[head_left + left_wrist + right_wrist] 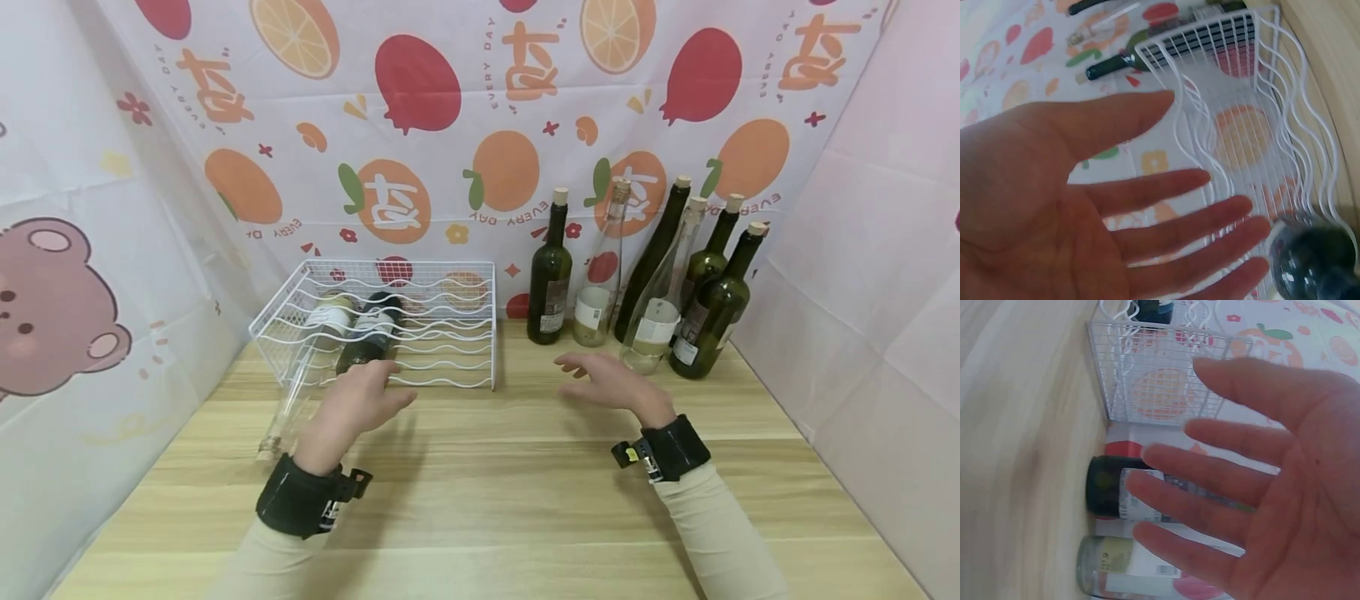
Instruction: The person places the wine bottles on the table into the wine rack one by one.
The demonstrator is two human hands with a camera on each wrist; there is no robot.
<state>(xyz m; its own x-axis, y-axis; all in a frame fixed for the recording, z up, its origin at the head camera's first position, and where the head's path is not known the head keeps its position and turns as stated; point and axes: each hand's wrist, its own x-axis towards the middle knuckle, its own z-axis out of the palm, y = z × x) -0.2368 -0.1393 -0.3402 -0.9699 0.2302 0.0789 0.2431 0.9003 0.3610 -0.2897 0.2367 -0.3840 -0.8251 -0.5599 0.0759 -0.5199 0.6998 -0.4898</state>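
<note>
A dark green wine bottle [358, 353] and a corked clear glass bottle [321, 333] lay side by side in the left part of a white wire wine rack [493, 337]. The left hand [354, 407], fingers extended and holding nothing, hovered by the dark one's near end. The right hand [609, 383], empty with fingers outstretched, was near six upright corked bottles [654, 333] on the wood-grain table [480, 492], before a fruit-print curtain [442, 200].
</note>
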